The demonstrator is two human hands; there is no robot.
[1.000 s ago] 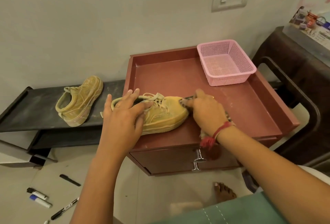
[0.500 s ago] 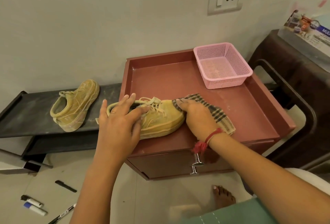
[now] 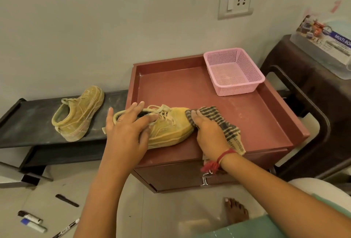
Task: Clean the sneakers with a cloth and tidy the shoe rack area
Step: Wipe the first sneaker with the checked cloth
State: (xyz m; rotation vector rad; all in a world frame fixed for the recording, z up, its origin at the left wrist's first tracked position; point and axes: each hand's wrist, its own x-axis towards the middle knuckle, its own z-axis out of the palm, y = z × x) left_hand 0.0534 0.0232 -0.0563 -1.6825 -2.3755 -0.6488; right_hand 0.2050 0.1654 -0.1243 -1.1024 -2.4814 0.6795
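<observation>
A dusty yellow sneaker (image 3: 171,129) lies on its sole on the red-brown cabinet top (image 3: 237,116), toe to the right. My left hand (image 3: 127,129) rests on its collar and laces with fingers spread and mostly straight, steadying it. My right hand (image 3: 207,133) presses a checked cloth (image 3: 220,122) against the sneaker's toe, fingers lying flat over the cloth. The second yellow sneaker (image 3: 79,116) stands on the dark shoe rack shelf (image 3: 28,123) to the left, heel toward me.
A pink mesh basket (image 3: 234,72) sits at the cabinet's back right. A dark chair (image 3: 313,108) with a printed box (image 3: 326,38) stands to the right. Markers (image 3: 32,222) and pens (image 3: 67,200) lie on the floor at lower left. My bare foot (image 3: 235,211) is below the cabinet.
My right hand has spread the cloth out and moved it from the top of the toe down and to the right over the toe's tip. My left hand stays on the collar.
</observation>
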